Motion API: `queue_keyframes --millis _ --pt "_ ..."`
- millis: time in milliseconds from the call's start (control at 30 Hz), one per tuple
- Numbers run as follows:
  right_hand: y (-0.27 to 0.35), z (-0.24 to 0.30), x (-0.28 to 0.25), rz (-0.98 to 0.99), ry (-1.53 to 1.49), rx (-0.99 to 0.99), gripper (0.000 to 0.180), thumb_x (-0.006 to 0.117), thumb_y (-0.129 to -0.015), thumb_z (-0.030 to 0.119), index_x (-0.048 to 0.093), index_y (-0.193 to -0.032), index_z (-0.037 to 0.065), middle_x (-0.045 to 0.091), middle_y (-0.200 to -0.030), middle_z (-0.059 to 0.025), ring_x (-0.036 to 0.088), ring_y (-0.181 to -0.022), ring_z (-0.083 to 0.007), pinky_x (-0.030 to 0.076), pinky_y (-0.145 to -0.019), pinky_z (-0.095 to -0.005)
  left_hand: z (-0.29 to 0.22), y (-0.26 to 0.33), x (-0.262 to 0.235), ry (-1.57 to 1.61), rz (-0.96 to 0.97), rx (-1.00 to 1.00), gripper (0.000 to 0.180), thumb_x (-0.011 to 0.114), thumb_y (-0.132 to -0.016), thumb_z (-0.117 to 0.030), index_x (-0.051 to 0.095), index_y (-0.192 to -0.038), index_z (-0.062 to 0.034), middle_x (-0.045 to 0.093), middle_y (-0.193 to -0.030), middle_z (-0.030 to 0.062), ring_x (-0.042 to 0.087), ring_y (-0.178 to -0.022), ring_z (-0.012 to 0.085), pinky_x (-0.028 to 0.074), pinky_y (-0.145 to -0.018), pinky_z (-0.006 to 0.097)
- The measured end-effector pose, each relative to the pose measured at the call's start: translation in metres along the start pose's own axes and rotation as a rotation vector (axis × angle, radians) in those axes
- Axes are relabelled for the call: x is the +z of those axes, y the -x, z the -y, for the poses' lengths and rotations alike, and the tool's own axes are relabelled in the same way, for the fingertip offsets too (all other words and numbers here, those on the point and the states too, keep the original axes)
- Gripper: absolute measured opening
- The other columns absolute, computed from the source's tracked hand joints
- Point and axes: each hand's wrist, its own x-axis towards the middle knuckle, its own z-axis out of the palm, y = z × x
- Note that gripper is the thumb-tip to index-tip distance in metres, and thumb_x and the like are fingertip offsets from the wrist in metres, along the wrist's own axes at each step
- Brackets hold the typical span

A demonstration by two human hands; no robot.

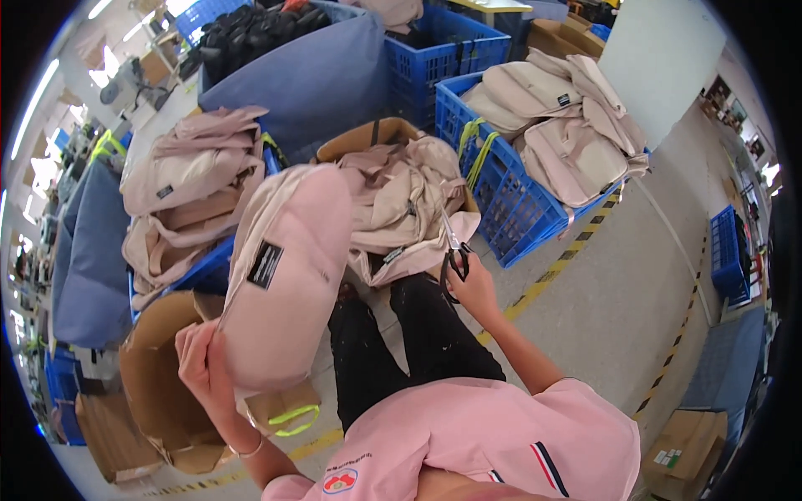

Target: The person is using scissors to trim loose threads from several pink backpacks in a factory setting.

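Bag (pixel 288 321) of pale pink fabric, in the head view, extends up and to the right from the fingers of the left hand (pixel 200 359), which pinch its lower left edge, its black label (pixel 264 265) facing up beyond them. Fingers of the right hand (pixel 474 284) are curled around the black handles of scissors (pixel 455 245), well apart from the bag, the blades pointing away toward pink pieces (pixel 409 196) heaped ahead of both hands.
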Motion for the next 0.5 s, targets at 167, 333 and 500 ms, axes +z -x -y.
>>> queue_keyframes --millis 167,333,500 --pt "-0.024 0.022 0.013 -0.02 -0.025 0.003 0.042 0.077 -0.085 0.036 0.055 -0.085 0.001 0.063 -0.069 -0.0141 0.064 -0.062 -0.0283 0.048 -0.061 -0.0404 -0.013 -0.002 -0.026 -0.24 0.041 0.141 0.011 0.064 -0.083 0.0 0.069 -0.093 0.0021 0.068 -0.088 0.0081 0.058 -0.09 0.026 0.039 -0.102 0.046" --pt "-0.017 0.032 0.02 0.017 -0.077 0.023 0.04 0.078 -0.085 0.031 0.054 -0.085 0.0 0.064 -0.069 -0.0119 0.064 -0.056 -0.0195 0.049 -0.054 -0.0352 -0.022 -0.001 -0.042 -0.35 0.082 0.191 0.013 0.065 -0.079 0.0 0.069 -0.091 0.0001 0.069 -0.088 0.0058 0.057 -0.09 0.0238 0.029 -0.113 0.051" --pt "-0.004 0.018 0.019 0.089 -0.036 0.133 0.033 0.074 -0.087 0.025 0.054 -0.088 -0.001 0.065 -0.071 -0.0122 0.067 -0.055 -0.0198 0.052 -0.054 -0.0339 -0.022 0.006 -0.046 -0.372 0.079 0.175 0.014 0.064 -0.079 -0.001 0.071 -0.092 -0.0016 0.068 -0.088 0.005 0.057 -0.093 0.0231 0.025 -0.116 0.053"
